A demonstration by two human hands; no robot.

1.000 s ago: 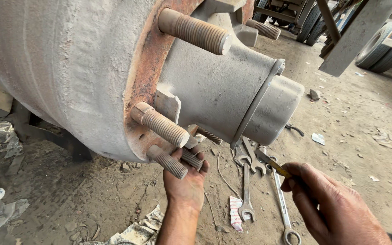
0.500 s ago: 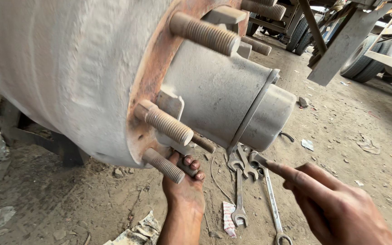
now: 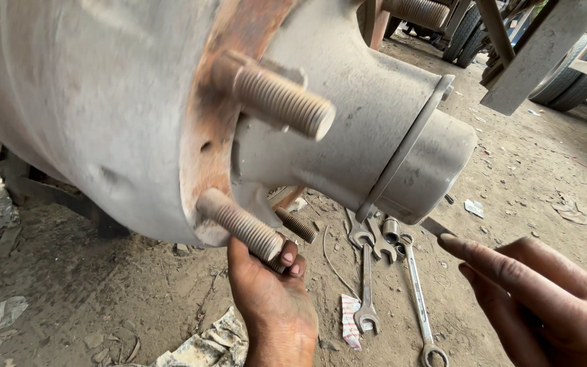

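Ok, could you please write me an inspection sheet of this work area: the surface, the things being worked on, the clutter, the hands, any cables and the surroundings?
Surface: dusty dirt ground.
Job's things: large grey wheel hub with a rusty flange; threaded studs stick out, one upper stud and one lower stud.
Clutter: wrenches lying on the ground under the hub; crumpled rags; small paper scraps.
Hands: left hand grips the end of the lower stud; right hand is open, fingers extended toward the hub, holding nothing visible.
Cables: one thin wire on the ground.
Surroundings: tyres and a metal frame behind.
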